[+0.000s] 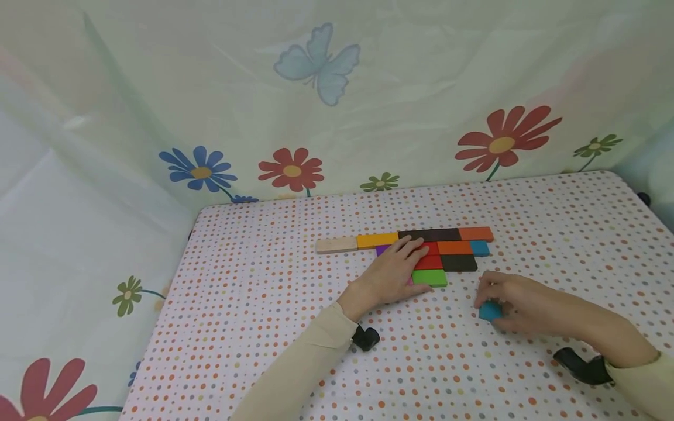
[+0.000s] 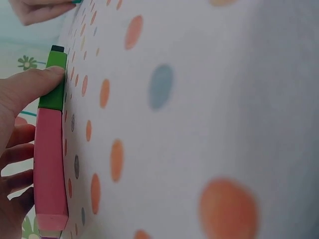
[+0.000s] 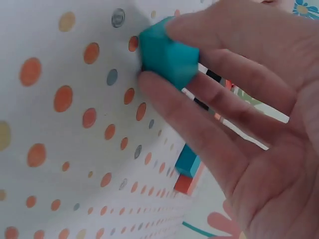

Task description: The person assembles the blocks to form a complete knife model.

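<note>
My left hand (image 1: 384, 278) lies over the near left part of a flat layout of coloured wooden blocks, fingers spread. In the left wrist view its thumb touches the side of a green block (image 2: 52, 102), beside a pink block (image 2: 51, 164). To the right of the layout, my right hand (image 1: 529, 301) pinches a small blue block (image 3: 172, 55) between thumb and fingers, close to the tablecloth; whether it touches the cloth I cannot tell. Red blocks (image 1: 429, 261) and a purple block (image 1: 380, 251) are partly covered by the left hand.
Along the far row lie a plain wood block (image 1: 337, 245), a yellow block (image 1: 376, 240), a black block (image 1: 437, 234) and an orange block (image 1: 475, 234). Another blue block (image 1: 479, 248) ends the second row. A dotted cloth (image 1: 253, 292) covers the table, with a flowered curtain behind.
</note>
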A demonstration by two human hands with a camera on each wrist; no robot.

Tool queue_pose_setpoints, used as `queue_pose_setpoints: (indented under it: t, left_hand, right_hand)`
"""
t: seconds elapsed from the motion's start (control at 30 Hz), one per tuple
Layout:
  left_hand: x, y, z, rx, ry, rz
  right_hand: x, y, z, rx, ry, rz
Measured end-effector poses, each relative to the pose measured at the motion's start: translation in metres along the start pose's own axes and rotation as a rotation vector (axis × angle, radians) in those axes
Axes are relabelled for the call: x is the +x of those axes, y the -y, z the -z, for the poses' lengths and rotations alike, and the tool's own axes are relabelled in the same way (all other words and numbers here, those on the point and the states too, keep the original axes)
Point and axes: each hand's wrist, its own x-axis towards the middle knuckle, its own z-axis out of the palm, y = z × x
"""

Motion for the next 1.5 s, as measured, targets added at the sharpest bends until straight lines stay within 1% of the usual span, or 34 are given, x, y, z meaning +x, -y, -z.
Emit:
queue_pose_setpoints:
  t: [0.1,0.17,0.23,0.33,0.43,0.5,0.53,0.67,0.73,0.93,1.0,1.13,1.3,1.5]
  left_hand:
    - [0.0,0.0,0.0,-0.01,-0.005,-0.001]
    - [0.0,-0.001,0.0,-0.013,-0.008,0.003]
    - [-0.001,-0.001,0.0,-0.015,-0.006,0.007]
    - [-0.001,-0.001,0.001,-0.012,-0.004,0.008]
    - [-0.001,-0.001,0.001,-0.009,-0.004,0.006]
    - [-0.001,-0.001,0.001,-0.004,-0.004,0.007]
    - [-0.001,-0.001,0.002,-0.003,-0.004,0.01]
    - [-0.001,-0.001,0.003,-0.003,0.0,0.018]
    - [-0.001,-0.001,0.003,-0.003,0.001,0.019]
    - [0.0,0.0,0.001,0.006,-0.007,0.011]
    - [0.0,0.0,0.001,0.011,-0.011,0.008]
    - [-0.001,0.0,0.001,0.019,-0.013,0.01]
    - [-0.001,0.0,0.001,0.02,-0.003,0.016]
    - [-0.001,-0.001,0.0,0.031,0.008,0.022]
  right_hand:
    - [0.004,0.001,0.001,-0.015,0.004,-0.03]
    - [0.005,0.0,0.0,-0.032,-0.004,-0.017]
    - [0.005,0.0,-0.001,-0.057,-0.027,0.014]
    - [0.007,-0.001,-0.005,-0.122,-0.082,0.061]
    - [0.01,0.002,-0.006,-0.158,-0.109,0.048]
    - [0.014,0.005,-0.006,-0.162,-0.131,0.036]
    - [0.016,0.007,-0.006,-0.161,-0.148,0.03]
    - [0.025,0.014,-0.004,-0.178,-0.254,0.049]
    - [0.03,0.017,-0.002,-0.189,-0.301,0.043]
    - [0.042,0.021,0.0,-0.21,-0.375,0.002]
    - [0.043,0.021,-0.001,-0.232,-0.399,0.009]
    - [0.047,0.023,-0.004,-0.276,-0.414,0.011]
    - [0.049,0.024,-0.01,-0.332,-0.405,-0.005]
    - [0.048,0.022,-0.014,-0.373,-0.438,0.043]
